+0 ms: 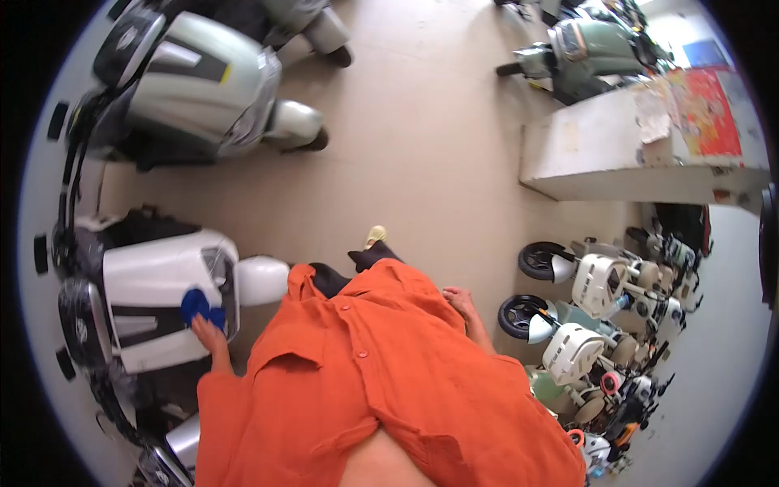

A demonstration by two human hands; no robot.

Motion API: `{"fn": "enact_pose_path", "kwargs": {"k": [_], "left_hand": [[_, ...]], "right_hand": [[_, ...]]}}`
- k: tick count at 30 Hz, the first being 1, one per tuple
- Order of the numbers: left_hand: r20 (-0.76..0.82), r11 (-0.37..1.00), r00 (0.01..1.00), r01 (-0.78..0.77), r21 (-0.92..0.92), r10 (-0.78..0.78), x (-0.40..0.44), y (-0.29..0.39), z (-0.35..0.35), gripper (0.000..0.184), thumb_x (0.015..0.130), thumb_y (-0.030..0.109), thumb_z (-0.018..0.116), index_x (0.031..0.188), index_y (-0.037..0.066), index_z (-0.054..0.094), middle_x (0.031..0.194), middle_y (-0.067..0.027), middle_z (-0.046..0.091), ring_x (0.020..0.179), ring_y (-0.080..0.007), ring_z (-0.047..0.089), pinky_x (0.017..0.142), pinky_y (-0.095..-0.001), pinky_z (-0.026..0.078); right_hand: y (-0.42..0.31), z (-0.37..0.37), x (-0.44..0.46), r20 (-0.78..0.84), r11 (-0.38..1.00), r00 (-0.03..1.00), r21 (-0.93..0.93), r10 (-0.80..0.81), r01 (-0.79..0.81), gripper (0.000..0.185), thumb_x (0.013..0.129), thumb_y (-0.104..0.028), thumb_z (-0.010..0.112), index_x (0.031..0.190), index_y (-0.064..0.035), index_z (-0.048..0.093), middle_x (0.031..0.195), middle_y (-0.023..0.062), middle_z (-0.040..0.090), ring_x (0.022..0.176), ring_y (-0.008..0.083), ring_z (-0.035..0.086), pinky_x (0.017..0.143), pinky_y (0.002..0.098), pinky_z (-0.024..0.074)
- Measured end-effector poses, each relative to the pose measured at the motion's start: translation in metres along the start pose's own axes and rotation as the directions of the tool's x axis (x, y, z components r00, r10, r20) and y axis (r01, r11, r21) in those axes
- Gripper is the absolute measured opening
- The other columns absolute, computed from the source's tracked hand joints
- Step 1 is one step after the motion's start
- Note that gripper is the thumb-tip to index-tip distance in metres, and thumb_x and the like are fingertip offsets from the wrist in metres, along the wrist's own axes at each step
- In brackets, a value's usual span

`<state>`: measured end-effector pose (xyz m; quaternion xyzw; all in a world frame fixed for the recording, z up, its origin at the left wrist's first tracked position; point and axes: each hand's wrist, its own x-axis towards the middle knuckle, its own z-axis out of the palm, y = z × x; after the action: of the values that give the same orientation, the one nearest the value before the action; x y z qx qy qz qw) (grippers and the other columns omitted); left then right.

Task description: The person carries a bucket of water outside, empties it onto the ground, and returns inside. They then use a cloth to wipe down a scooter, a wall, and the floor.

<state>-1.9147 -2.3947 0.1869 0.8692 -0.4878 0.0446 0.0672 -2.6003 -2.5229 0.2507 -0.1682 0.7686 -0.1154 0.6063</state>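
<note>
One blue cloth [193, 303] lies against the front of the white scooter [162, 268], under the left hand [210, 333]. From my remote station I read its fingers [199, 323] as extended, flat on the cloth. Right hand [464, 307]: beside the orange shirt [389, 349], partly curled; I cannot tell whether it grips anything.
</note>
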Motion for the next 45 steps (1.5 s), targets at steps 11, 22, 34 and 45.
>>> {"fn": "enact_pose_path", "kwargs": {"k": [11, 22, 34, 45], "left_hand": [[0.916, -0.682, 0.402, 0.666, -0.3, -0.011, 0.093, 0.264, 0.013, 0.035, 0.089, 0.027, 0.033, 0.11, 0.009, 0.055, 0.109, -0.006, 0.057, 0.097, -0.0233, 0.055, 0.086, -0.0378, 0.045], [0.836, -0.365, 0.362, 0.907, -0.212, 0.413, 0.218, 0.573, 0.006, 0.038, 0.089, 0.028, 0.035, 0.115, 0.004, 0.05, 0.117, -0.0133, 0.052, 0.104, -0.0302, 0.051, 0.09, -0.044, 0.042], [0.367, 0.039, 0.045, 0.975, -0.218, 0.929, 0.148, 1.016, -0.072, 0.043, 0.093, 0.027, 0.026, 0.123, 0.0, 0.04, 0.125, -0.0137, 0.044, 0.114, -0.0267, 0.043, 0.101, -0.0431, 0.028], [-0.001, 0.035, -0.044, 0.801, -0.598, 0.999, -0.087, 1.344, -0.29, 0.019, 0.084, 0.013, 0.054, 0.1, 0.003, 0.052, 0.089, -0.0061, 0.059, 0.083, -0.0165, 0.06, 0.074, -0.0316, 0.05]], "right_hand": [[-0.041, -0.122, 0.045, -0.13, 0.954, 0.991, 0.293, -0.032, 0.069, 0.032, 0.083, -0.015, 0.049, 0.112, -0.0018, 0.049, 0.088, 0.0069, 0.061, 0.071, 0.0111, 0.06, 0.057, 0.02, 0.0459], [0.073, -0.124, 0.043, -0.209, 0.785, 0.964, 0.62, 0.165, 0.0, 0.03, 0.077, -0.006, 0.052, 0.105, 0.0008, 0.052, 0.079, 0.0091, 0.063, 0.059, 0.0107, 0.057, 0.046, 0.0204, 0.0425], [0.108, -0.226, 0.082, -0.256, 0.729, 0.951, 0.683, 0.172, 0.052, 0.014, 0.076, -0.008, 0.049, 0.082, -0.0027, 0.061, 0.075, 0.0097, 0.062, 0.053, 0.0118, 0.054, 0.041, 0.0225, 0.039], [0.016, -0.365, 0.068, -0.402, 0.516, 0.896, 0.817, 0.187, 0.259, 0.036, 0.085, -0.014, 0.047, 0.117, 0.0006, 0.045, 0.092, 0.0091, 0.062, 0.073, 0.0127, 0.06, 0.058, 0.0202, 0.0452]]}}
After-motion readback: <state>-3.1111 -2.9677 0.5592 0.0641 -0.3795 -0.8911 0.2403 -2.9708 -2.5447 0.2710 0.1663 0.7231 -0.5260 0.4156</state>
